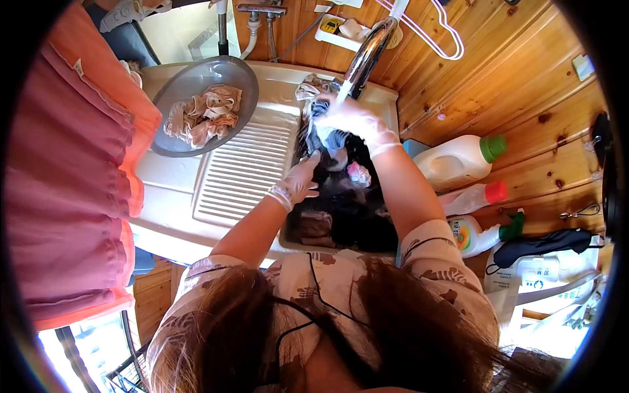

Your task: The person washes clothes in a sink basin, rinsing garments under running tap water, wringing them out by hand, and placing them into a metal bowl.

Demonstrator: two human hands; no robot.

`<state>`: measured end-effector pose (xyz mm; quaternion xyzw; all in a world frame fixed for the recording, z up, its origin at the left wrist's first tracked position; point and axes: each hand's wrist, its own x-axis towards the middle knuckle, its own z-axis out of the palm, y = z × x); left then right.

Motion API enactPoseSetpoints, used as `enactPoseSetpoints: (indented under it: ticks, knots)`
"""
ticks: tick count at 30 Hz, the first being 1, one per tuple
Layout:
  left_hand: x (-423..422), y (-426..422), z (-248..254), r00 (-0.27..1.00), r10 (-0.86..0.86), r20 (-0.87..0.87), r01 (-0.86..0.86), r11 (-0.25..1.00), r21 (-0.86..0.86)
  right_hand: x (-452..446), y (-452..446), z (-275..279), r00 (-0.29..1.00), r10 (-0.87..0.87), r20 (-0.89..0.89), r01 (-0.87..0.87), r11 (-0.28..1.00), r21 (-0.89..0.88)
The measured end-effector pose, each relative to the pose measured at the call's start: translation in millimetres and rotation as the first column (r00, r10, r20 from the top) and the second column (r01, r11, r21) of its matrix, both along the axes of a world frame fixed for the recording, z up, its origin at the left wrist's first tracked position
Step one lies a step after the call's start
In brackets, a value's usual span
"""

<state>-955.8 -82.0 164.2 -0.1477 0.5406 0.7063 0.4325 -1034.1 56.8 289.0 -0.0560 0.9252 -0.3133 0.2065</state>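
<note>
Both my hands wear thin translucent gloves over the sink basin (pixel 286 230). Under the running tap (pixel 367 56), my right hand (pixel 350 121) is closed on a dark blue and pale striped cloth (pixel 335 139); glare blurs its fingers. My left hand (pixel 301 181) is at the basin's left edge with its fingers apart, close to the wet laundry. Dark clothes (pixel 360 219) lie in the water, along with a pink and white piece (pixel 358 173) and a brownish cloth (pixel 314 227). A light cloth (pixel 312 86) rests at the basin's back corner.
Left of the basin is a ribbed washboard (pixel 246 170). A grey bowl (pixel 164 144) holding beige cloths (pixel 206 114) stands behind it. On the right are a white jug with a green cap (pixel 455 160), a red-capped bottle (pixel 468 198) and a spray bottle (pixel 478 236). A pink curtain (pixel 72 177) hangs left.
</note>
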Motion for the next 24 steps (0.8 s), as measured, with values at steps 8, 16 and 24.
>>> enactPoseSetpoints:
  ticks: [8,16,24]
  knots:
    - [-32.6,-40.5,2.8,0.859,-0.099,-0.501,-0.028,0.97,-0.241,-20.6,22.1,-55.4,1.0,-0.008,0.029,0.021,0.889,-0.458]
    - [-72.1,-33.4,49.4,0.524,-0.133,-0.841,0.203,0.979,-0.028,11.4,1.5,-1.2,0.987,-0.152,-0.055,0.098,0.831,-0.548]
    - [-70.9,-19.0,8.0,0.795,-0.266,-0.545,0.475,0.832,0.287,-26.4,22.9,-22.0,0.86,-0.201,0.469,0.509,0.268,-0.818]
